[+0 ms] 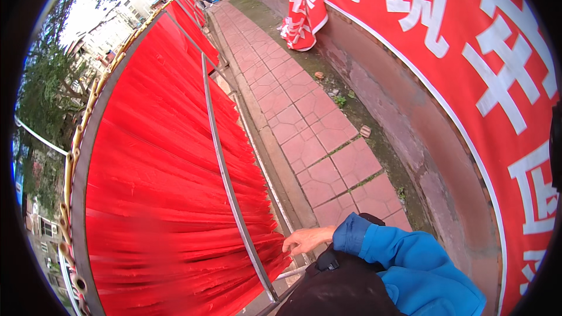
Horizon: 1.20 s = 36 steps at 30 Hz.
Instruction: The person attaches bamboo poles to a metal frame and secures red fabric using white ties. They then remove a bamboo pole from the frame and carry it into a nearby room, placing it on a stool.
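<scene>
A long red cloth (170,169), gathered in many folds, hangs along a metal frame on my left. My right hand (307,240), in a blue sleeve, reaches across to the cloth's lower edge. Its fingers are bent and closed at the hem, where the folds bulge out to meet them. The fingertips are partly hidden, so how much cloth they pinch does not show. Close by, a grey metal bar (225,169) runs along the front of the cloth. My left hand is out of view.
A pink paved path (301,123) runs ahead beside a low kerb. On the right, a red banner (404,14) with white lettering covers part of a wall (374,76). Bamboo poles (93,90) line the cloth's upper edge. Small stones lie by the wall.
</scene>
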Tool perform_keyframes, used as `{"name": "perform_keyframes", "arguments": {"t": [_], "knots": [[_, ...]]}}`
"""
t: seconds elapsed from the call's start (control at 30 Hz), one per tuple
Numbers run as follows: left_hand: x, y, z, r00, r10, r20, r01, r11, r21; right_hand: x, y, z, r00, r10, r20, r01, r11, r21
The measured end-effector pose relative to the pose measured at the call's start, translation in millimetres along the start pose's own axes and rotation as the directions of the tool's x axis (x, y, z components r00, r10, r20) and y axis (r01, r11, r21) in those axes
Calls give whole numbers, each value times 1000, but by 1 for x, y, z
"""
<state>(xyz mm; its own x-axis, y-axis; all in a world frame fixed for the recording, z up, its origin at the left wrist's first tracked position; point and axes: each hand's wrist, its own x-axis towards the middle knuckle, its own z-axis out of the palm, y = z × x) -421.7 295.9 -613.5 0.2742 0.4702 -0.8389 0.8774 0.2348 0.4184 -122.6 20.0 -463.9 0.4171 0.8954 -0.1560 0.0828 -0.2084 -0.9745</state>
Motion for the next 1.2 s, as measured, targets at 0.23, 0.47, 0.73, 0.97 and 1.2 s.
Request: {"name": "perform_keyframes", "arguments": {"t": [0.23, 0.47, 0.73, 0.97, 1.2], "knots": [[28, 45, 87, 984, -100, 147, 81, 988, 128, 0, 9, -141, 988, 127, 86, -136, 984, 116], [21, 288, 211, 915, 396, 79, -391, 918, -72, -2, 11, -330, 995, 38, -93, -21, 984, 177], [19, 590, 252, 444, 866, -231, -871, 478, 115, 92, -4, -459, 996, -81, 49, 77, 995, 66], [124, 745, 229, 604, 755, -257, -797, 576, -183, 191, -9, -564, 1000, -25, 10, 27, 978, -208], [185, 769, 213, 658, 639, -400, -738, 653, -170, 286, -35, -633, 989, -93, 111, 119, 961, -251]]}}
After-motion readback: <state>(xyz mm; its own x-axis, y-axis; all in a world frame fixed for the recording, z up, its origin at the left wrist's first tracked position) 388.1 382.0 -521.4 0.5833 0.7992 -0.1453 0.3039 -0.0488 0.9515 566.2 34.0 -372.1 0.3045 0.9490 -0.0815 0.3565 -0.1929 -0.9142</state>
